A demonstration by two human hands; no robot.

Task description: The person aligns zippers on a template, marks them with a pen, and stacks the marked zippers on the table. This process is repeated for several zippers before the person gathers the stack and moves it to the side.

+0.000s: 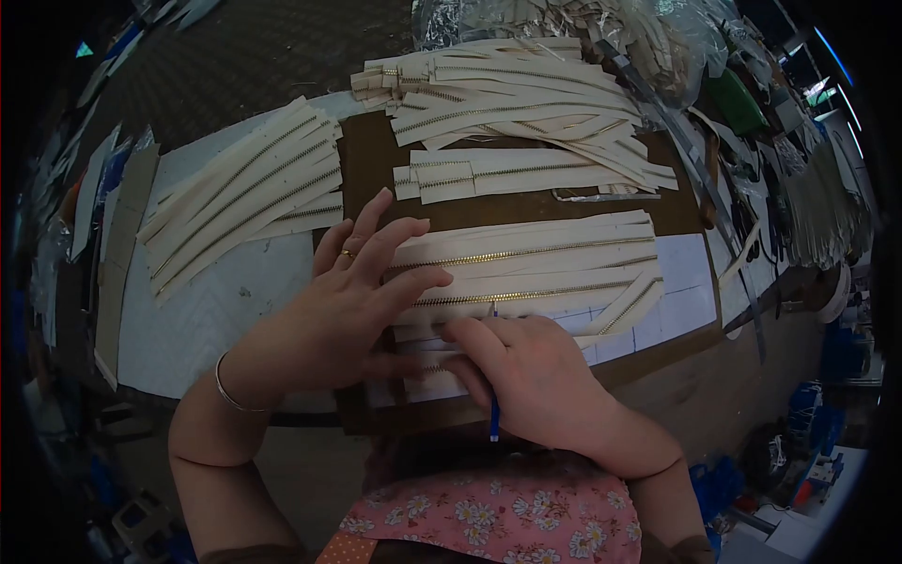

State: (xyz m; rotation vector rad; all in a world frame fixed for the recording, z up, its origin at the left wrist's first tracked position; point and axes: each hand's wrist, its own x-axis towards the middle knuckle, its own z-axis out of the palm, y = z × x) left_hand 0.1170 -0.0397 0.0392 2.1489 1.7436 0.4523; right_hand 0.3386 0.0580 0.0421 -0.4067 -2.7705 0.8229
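Cream zipper tapes (526, 246) with gold metal teeth lie in rows in front of me, over a sheet with ruled lines (672, 305). Spread fingers of my left hand (348, 291) hover by the left ends of these rows, holding nothing. A ring and a thin bracelet are on that hand and wrist. My right hand (526, 367) is closed around a slim blue pen-like tool (494, 421), whose narrow tip points up at the lower row of gold teeth. One short zipper end (625, 305) slants across the right side, beyond my right knuckles.
A fanned stack of zipper tapes (254, 193) lies at the left on a white board (211, 338). More zippers (517, 89) are heaped at the back on a brown board (366, 150). A long metal ruler (700, 169) runs down the right side. Clear plastic bags (658, 38) sit behind.
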